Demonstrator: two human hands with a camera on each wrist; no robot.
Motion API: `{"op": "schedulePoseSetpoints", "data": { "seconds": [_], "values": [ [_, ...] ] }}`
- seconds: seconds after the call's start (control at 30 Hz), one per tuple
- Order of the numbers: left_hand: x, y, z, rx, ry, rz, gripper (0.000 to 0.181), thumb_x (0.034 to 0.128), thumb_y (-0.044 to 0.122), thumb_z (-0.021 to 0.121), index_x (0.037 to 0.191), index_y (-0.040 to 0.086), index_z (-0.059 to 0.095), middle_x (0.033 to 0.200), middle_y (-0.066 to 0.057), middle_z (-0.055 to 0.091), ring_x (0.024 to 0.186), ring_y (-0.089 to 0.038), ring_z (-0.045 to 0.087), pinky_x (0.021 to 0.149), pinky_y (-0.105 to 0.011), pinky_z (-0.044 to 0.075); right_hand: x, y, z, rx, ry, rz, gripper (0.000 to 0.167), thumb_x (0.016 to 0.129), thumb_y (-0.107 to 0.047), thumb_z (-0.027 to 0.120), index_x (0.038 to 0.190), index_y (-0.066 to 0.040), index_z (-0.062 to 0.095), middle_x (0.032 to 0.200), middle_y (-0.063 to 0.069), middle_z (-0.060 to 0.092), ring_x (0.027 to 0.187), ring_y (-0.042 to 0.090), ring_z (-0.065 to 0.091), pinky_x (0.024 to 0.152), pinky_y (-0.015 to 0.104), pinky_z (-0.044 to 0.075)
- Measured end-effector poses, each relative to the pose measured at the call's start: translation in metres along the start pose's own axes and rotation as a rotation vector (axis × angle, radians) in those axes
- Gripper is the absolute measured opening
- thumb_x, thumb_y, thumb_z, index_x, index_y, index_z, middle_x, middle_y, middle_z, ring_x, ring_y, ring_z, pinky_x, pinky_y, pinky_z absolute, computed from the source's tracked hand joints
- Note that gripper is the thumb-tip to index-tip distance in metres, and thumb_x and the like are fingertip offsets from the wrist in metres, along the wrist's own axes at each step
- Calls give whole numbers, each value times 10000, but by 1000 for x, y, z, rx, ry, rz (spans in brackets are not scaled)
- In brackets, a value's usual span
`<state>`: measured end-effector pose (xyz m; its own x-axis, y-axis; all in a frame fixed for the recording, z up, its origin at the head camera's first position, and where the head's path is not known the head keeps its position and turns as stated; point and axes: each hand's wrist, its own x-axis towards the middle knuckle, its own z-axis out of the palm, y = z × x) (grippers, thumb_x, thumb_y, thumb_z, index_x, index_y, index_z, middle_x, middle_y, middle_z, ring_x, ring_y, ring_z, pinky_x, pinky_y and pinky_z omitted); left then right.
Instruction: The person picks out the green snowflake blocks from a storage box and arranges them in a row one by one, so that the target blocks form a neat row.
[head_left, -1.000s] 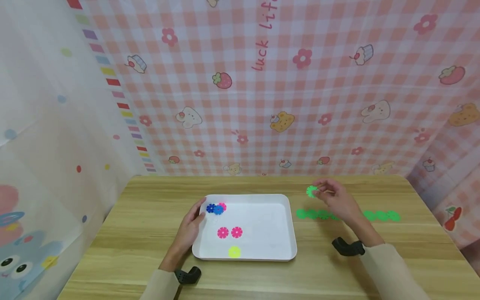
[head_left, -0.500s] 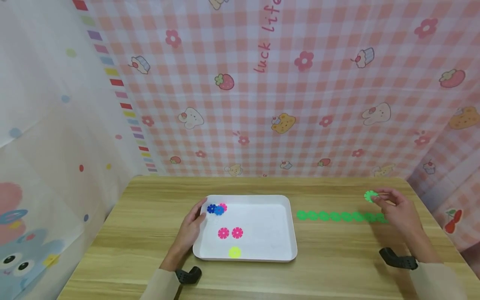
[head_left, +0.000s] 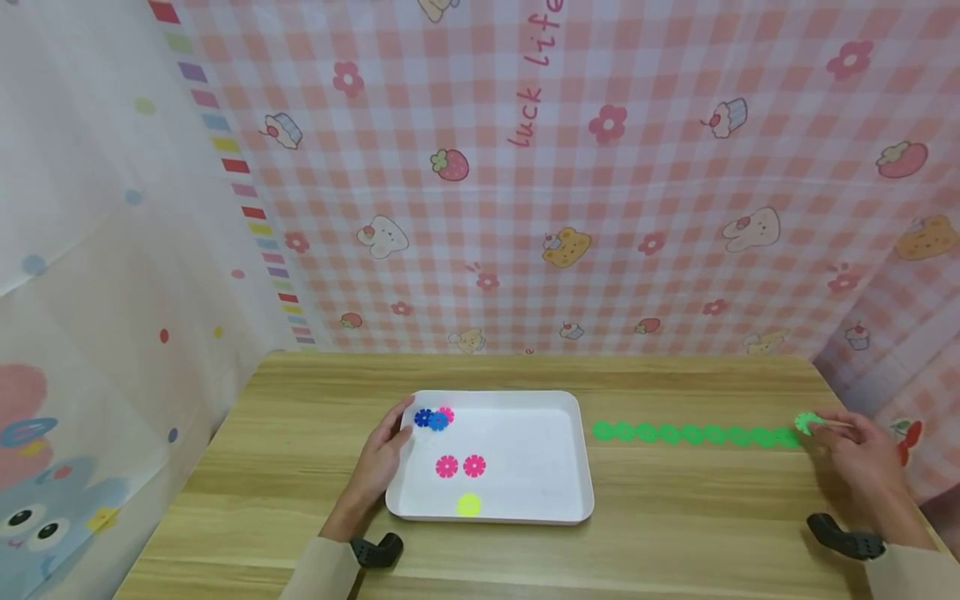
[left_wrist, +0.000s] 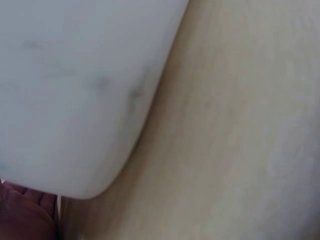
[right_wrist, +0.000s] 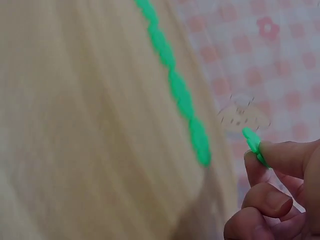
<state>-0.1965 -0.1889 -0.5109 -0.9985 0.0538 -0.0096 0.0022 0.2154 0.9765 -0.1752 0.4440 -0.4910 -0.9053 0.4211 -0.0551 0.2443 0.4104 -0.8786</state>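
Between thumb and fingertips, my right hand (head_left: 866, 454) pinches a green notched snowflake disc (head_left: 807, 423), held just above the table. Close by is the right end of a row of several green snowflake discs (head_left: 693, 434); in the right wrist view the held disc (right_wrist: 252, 141) is apart from that row (right_wrist: 181, 95). My left hand (head_left: 378, 462) grips the left rim of a white tray (head_left: 528, 446), its thumb over the edge. The left wrist view shows the tray's pale side (left_wrist: 85, 90) and a bit of the hand (left_wrist: 27, 212) at the lower left.
Inside the tray lie two pink discs (head_left: 447, 467), a yellow disc (head_left: 469, 505) near the front, and a cluster with a dark blue disc (head_left: 422, 417), a lighter blue disc (head_left: 438, 422) and a pink one. A checked cloth (head_left: 510, 200) hangs behind the wooden table (head_left: 637, 533).
My right hand has carried the green disc rightwards above the row, then lowered it near the row's right end. The left hand and tray have stayed put.
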Motion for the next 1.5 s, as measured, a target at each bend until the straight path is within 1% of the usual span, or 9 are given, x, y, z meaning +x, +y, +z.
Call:
{"op": "schedulePoseSetpoints", "data": {
  "seconds": [0.13, 0.23, 0.3, 0.47, 0.6, 0.87, 1.03, 1.2, 1.5],
  "values": [
    [0, 1, 0, 1, 1, 2, 478, 1067, 106, 346, 1543, 141, 343, 1650, -97, 186, 1524, -240, 133, 1240, -444, 101, -2, 9, -3, -69, 47, 32, 53, 968, -338, 612, 971, -387, 592, 722, -404, 484, 675, -56, 480, 538, 224, 422],
    [1, 2, 0, 5, 3, 10, 475, 1067, 109, 352, 1542, 131, 346, 1646, -109, 194, 1522, -256, 139, 1238, -451, 104, -2, 14, -2, -49, 67, 41, 84, 963, -313, 621, 945, -393, 601, 702, -391, 497, 645, -34, 482, 513, 217, 424],
    [2, 3, -1, 8, 7, 9, 473, 1067, 113, 356, 1540, 136, 350, 1646, -102, 197, 1522, -252, 140, 1239, -447, 105, -1, 16, 1, -36, 104, 44, 129, 954, -286, 630, 905, -402, 602, 672, -391, 504, 631, -58, 480, 514, 196, 414],
    [0, 2, -2, 6, 6, 5, 478, 1066, 108, 352, 1543, 142, 344, 1650, -83, 189, 1524, -240, 131, 1241, -438, 97, 1, 16, 7, -77, 176, 43, 197, 948, -239, 621, 845, -402, 579, 613, -407, 469, 600, -100, 456, 521, 168, 385],
    [0, 0, -2, 10, 4, 2, 482, 1067, 112, 347, 1549, 145, 334, 1653, -86, 178, 1526, -249, 122, 1240, -452, 92, -1, 14, 10, -60, 182, 44, 191, 947, -187, 614, 843, -346, 588, 604, -394, 475, 585, -106, 459, 516, 157, 382],
    [0, -1, -2, 1, 7, -3, 478, 1069, 121, 351, 1545, 157, 341, 1653, -79, 181, 1526, -240, 122, 1241, -444, 87, 1, 12, 12, -98, 195, 58, 19, 941, -133, 613, 943, -152, 614, 612, -344, 458, 579, -103, 460, 514, 155, 399],
    [1, -2, 0, 1, -2, -12, 480, 1068, 120, 351, 1546, 162, 340, 1656, -82, 168, 1528, -238, 111, 1241, -445, 83, 5, 12, 11, -148, 206, 75, 227, 948, -169, 624, 1093, 4, 599, 619, -334, 436, 579, -101, 446, 522, 164, 396],
    [0, -1, -1, 18, -10, -22, 477, 1070, 124, 353, 1545, 169, 343, 1654, -82, 174, 1528, -237, 111, 1241, -445, 83, 3, 13, 9, -194, 199, 93, 290, 947, -204, 629, 1131, 17, 597, 639, -307, 438, 589, -70, 441, 528, 184, 397],
    [1, 2, -2, 21, -23, -16, 480, 1069, 119, 360, 1548, 147, 336, 1653, -94, 175, 1527, -244, 113, 1240, -447, 96, 2, 13, 10, -196, 204, 101, 259, 932, -184, 639, 1100, 10, 600, 616, -310, 439, 564, -81, 447, 519, 175, 399]
  ]
}}
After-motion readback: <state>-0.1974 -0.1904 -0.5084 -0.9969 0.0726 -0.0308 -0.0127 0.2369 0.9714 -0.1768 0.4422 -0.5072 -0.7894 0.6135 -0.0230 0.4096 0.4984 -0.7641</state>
